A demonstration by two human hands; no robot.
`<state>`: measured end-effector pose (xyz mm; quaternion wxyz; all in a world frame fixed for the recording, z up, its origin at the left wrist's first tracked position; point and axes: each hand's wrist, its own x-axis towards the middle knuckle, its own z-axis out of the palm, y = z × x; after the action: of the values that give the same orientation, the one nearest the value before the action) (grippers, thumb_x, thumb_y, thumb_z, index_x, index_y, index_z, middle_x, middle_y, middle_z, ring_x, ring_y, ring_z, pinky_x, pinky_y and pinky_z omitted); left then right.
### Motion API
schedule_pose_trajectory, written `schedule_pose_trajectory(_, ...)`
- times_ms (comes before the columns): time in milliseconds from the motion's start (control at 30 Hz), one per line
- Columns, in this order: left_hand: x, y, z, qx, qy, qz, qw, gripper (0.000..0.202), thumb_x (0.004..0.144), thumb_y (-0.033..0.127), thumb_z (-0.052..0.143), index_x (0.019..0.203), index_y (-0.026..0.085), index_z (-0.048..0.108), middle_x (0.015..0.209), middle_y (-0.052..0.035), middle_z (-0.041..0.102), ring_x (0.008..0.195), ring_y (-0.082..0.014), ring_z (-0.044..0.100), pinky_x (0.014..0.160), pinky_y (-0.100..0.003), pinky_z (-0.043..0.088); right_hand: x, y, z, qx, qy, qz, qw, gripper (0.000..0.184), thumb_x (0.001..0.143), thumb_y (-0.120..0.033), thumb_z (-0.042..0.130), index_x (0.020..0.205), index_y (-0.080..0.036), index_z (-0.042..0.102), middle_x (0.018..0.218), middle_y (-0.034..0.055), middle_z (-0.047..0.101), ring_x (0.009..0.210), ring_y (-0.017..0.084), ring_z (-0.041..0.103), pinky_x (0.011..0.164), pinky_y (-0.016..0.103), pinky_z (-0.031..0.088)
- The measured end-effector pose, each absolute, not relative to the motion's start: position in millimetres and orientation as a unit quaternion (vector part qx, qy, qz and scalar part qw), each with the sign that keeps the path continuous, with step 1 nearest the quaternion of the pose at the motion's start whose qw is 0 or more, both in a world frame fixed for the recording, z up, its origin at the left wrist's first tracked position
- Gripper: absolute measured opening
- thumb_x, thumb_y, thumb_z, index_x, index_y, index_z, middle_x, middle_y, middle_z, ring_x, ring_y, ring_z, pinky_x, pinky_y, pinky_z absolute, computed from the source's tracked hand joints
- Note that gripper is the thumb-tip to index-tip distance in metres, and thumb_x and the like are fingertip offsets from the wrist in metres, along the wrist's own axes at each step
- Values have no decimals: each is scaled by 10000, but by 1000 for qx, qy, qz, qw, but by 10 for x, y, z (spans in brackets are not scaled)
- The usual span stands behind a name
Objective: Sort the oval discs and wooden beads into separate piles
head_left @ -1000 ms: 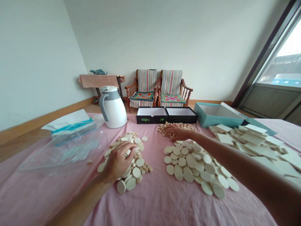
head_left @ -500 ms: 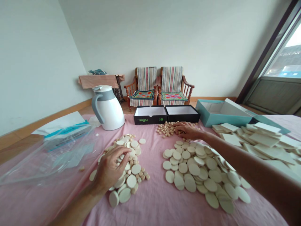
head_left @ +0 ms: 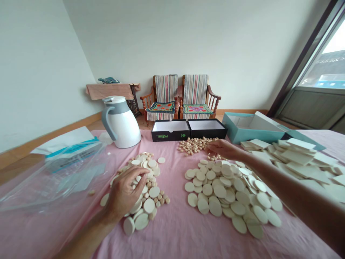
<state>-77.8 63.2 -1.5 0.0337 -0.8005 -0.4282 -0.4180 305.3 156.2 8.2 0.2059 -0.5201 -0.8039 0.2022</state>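
Observation:
My left hand (head_left: 125,192) lies palm down on a mixed heap of pale round discs (head_left: 147,171) and small beads, fingers curled over the pieces; what it holds, if anything, is hidden. My right hand (head_left: 219,148) reaches far forward and rests on the right edge of a pile of small tan beads (head_left: 194,144), fingers together and slightly bent. Between my arms lies a larger spread of pale round discs (head_left: 229,190) on the pink cloth (head_left: 178,230).
Two black open boxes (head_left: 188,129) stand behind the beads. A white jug (head_left: 121,122) is at the back left, a clear plastic bag (head_left: 54,172) at the left. Pale square tiles (head_left: 299,154) and a teal box (head_left: 250,127) lie at the right.
My right hand slid right across the bead pile to its right edge. My left hand stayed on the disc heap, shifting slightly. The view tilted a little.

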Motion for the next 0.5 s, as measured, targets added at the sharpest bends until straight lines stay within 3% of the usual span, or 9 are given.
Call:
schedule_pose_trajectory(100,-780,629,-17,-801,-424,-421,34,117,849,221,537,878,198,648,871,-23,687,851,-160,640,792,-270,497,2922,1435,53,-484,-812,277,170,369,915,-293,332,759,-157,637,742,47,683,661,139,620,606,243,475)
schedule_pose_trajectory(333,-813,640,-30,-801,-430,-415,27,141,853,232,517,875,190,650,871,-35,688,826,-164,640,768,-274,506,3058,1475,-26,-556,-826,37,90,275,881,-205,411,774,-201,664,767,55,676,727,169,611,675,259,438)
schedule_pose_trajectory(500,-809,628,-9,-801,-426,-421,27,157,857,243,506,875,186,651,864,-47,691,822,-171,640,765,-282,507,3121,1600,70,-577,-811,4,98,272,867,-181,428,809,-197,692,725,43,683,711,171,623,663,245,431)
